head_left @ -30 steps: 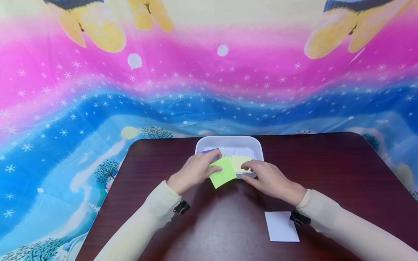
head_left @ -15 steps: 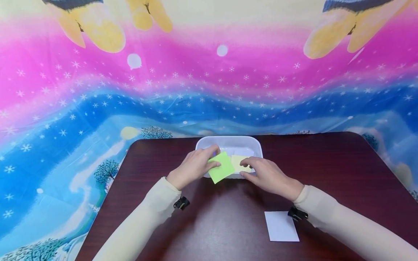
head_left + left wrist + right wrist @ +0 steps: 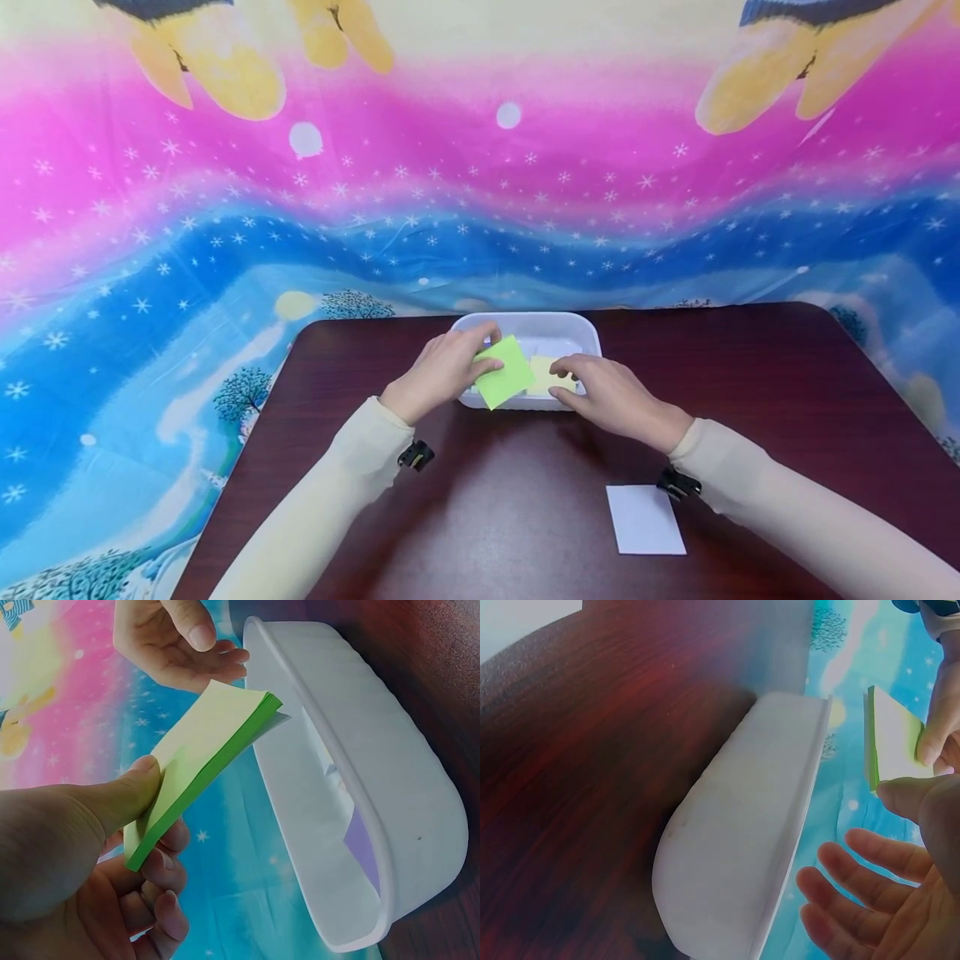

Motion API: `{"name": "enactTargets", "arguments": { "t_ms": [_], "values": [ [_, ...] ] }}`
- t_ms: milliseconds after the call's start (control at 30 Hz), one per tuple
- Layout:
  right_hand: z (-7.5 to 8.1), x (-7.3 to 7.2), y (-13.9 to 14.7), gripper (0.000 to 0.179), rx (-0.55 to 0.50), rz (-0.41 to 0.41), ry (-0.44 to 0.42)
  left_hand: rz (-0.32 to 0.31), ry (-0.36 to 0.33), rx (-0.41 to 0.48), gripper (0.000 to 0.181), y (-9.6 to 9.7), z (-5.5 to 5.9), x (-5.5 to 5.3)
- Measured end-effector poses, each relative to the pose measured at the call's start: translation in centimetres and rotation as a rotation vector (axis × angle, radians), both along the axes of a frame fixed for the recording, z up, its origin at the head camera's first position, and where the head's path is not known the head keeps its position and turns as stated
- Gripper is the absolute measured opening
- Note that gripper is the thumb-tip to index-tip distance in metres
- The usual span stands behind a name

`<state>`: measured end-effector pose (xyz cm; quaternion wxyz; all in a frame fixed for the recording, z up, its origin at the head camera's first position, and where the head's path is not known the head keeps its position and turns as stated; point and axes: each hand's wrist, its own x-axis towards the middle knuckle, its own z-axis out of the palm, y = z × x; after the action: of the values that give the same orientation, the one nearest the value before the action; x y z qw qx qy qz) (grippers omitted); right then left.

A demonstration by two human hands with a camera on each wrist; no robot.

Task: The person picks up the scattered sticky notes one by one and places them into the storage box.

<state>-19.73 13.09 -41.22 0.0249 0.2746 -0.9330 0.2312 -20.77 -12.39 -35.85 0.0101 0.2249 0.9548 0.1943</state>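
My left hand (image 3: 438,375) pinches a bright green sticky note pad (image 3: 504,373) between thumb and fingers, over the near left part of a white plastic tub (image 3: 562,322). In the left wrist view the green pad (image 3: 206,735) is tilted above the tub's rim, and a thin grey-white layer shows beneath it. My right hand (image 3: 618,398) hovers at the tub's near right side with fingers loosely bent, holding nothing. Below its fingertips a pale yellow square (image 3: 542,375) shows in the tub. A purple piece (image 3: 363,851) lies inside too, partly hidden.
A white square pad or sheet (image 3: 641,525) lies on the dark wooden table (image 3: 487,525), near the right wrist strap. Behind the table hangs a printed cloth (image 3: 465,183) in pink and blue. The tub stands near the table's far edge.
My left hand has lifted the green pad slightly upward and further over the tub. My right hand has shifted a little forward and left. The white square has stayed put.
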Motion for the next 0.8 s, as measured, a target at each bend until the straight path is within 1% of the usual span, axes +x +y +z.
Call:
{"name": "enactTargets", "arguments": {
  "t_ms": [133,333,667,800],
  "values": [
    [0.0,-0.2,0.0,0.032,0.004,0.002,0.001,0.017,-0.014,-0.005,0.028,0.1,0.1,-0.3],
    [0.0,-0.5,-0.1,0.031,0.005,0.008,0.013,0.024,-0.010,-0.006,0.027,0.1,0.1,-0.6],
    [-0.2,-0.9,-0.3,0.032,0.020,-0.010,-0.016,0.028,0.001,0.005,0.027,-0.3,-0.5,-1.4],
    [-0.2,-1.2,-0.3,0.032,0.026,-0.020,-0.017,0.035,-0.013,0.010,0.026,-0.4,-0.5,-1.5]
  ]
}}
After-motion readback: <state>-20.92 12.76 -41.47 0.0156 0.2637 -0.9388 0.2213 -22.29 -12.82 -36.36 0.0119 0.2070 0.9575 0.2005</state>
